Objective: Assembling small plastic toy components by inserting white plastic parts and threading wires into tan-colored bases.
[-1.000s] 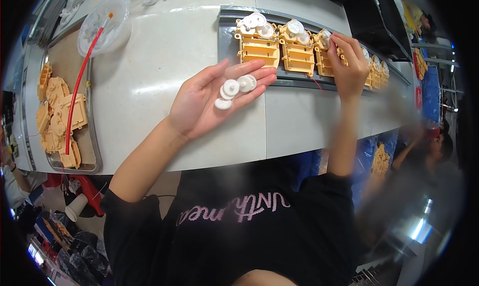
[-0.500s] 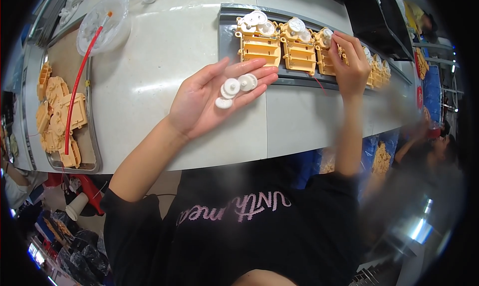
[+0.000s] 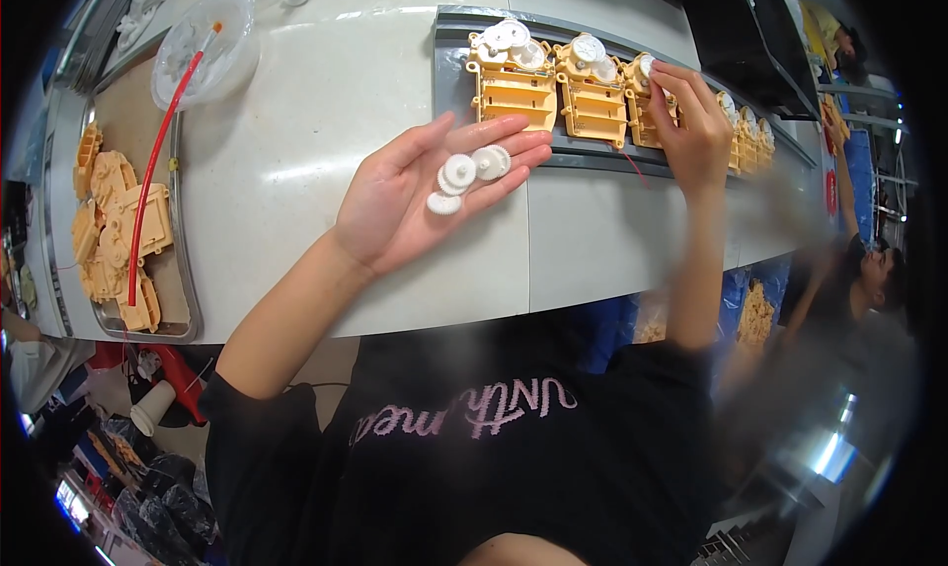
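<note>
Palm up, my left hand (image 3: 395,196) holds several small white plastic gears (image 3: 457,171) on its outstretched fingers. It hovers over the front edge of a long grey tray (image 3: 454,87). In that tray stands a row of yellow plastic housings (image 3: 594,110), with white gears set in their far ends. At the third housing (image 3: 644,121) from the left, my right hand (image 3: 696,131) has thumb and fingers bent together at a white gear (image 3: 644,67). My fingers partly hide that gear and the housing behind them.
On the left, a metal tray (image 3: 188,314) carries a pile of yellow housings (image 3: 118,210). A clear plastic tub (image 3: 237,67) stands behind it, a red-handled brush (image 3: 163,156) leaning across. A black bin (image 3: 750,42) sits at the back right. Another person (image 3: 869,280) is at the far right.
My right hand has barely shifted at the third housing's gear; the left hand and its gears stay in place. The person at the far right has moved, an arm now reaching up.
</note>
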Demonstrator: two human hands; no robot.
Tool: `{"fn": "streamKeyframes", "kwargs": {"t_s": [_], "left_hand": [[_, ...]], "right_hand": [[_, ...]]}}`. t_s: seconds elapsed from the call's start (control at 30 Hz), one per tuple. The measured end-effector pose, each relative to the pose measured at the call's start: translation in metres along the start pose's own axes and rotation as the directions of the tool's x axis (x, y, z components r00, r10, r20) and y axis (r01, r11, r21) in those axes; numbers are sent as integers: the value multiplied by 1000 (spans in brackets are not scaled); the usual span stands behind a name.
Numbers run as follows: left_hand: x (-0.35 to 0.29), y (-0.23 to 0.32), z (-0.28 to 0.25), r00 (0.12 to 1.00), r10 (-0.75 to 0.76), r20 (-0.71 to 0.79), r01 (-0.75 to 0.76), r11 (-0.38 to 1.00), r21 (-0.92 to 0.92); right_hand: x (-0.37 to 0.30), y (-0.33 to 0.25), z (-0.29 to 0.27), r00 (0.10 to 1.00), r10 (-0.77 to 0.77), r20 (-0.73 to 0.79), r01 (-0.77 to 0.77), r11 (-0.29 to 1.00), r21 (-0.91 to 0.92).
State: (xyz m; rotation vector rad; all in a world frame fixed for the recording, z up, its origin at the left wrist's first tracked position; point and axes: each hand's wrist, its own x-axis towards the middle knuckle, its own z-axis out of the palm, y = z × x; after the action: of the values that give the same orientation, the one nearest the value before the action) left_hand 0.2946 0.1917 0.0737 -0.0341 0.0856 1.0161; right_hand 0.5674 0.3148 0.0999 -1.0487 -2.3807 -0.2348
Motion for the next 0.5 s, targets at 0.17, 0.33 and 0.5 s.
{"fn": "streamKeyframes", "kwargs": {"t_s": [0.17, 0.33, 0.5], "left_hand": [[-1, 1, -1, 1000, -4, -4, 4, 1000, 10], [-1, 0, -1, 999, -35, 14, 36, 999, -34], [-1, -3, -3, 997, -82, -10, 82, 995, 64]], "right_hand": [[2, -3, -10, 1000, -4, 18, 4, 1000, 7], [4, -54, -32, 995, -87, -44, 94, 979, 178], [-1, -115, -15, 951, -300, 71, 249, 883, 399]]}}
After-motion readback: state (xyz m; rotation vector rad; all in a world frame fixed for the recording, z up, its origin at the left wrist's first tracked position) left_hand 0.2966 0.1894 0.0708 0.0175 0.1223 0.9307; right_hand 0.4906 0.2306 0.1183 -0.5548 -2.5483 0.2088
